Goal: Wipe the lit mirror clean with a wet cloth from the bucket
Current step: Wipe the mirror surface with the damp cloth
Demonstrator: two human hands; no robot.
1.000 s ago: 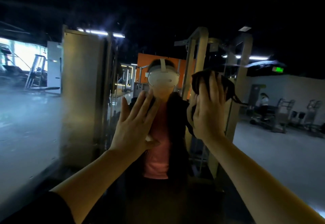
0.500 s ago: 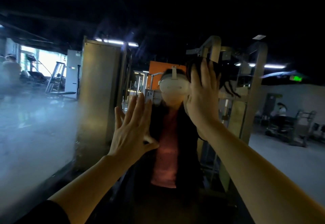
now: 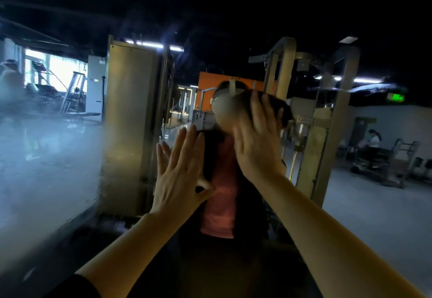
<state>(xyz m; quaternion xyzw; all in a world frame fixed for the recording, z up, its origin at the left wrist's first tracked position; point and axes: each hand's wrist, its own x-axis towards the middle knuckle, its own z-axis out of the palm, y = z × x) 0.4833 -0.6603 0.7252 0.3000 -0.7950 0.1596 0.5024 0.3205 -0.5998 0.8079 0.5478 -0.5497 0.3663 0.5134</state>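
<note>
two hands up on the mirror [image 3: 58, 180], and one cloth between them. our right hand [image 3: 256, 143] presses the dark cloth [image 3: 281, 112] flat against the glass, fingers [image 3: 268, 112] straight and laid over it, the cloth bunched under the fingertips and poking out past them on the right side. that's high on the glass, right over the reflected white headset [image 3: 225, 105], which the hand partly covers.

our left hand [image 3: 180, 176] is lower and just to the left, palm against the glass, fingers spread and straight, thumb out to the right, holding nothing. the two hands are near each other but apart.

in the reflection we see one person facing us in a pink top [image 3: 221, 201] under a dark jacket, both bare forearms reaching in from the bottom of the view, with a dark sleeve [image 3: 70, 286] at the left elbow.

the left part of the glass is hazy, a pale smeared film over it. the right part reads clearer. two tall metal frames stand in the reflection, one boxy column [image 3: 131, 122] left of the hands and one open frame [image 3: 332, 122] to the right. one orange wall panel [image 3: 205, 89] sits behind the headset, one green sign [image 3: 396, 97] glows far right, and one seated person [image 3: 374, 138] shows small below it. a bright window [image 3: 56, 73] shows far left.
</note>
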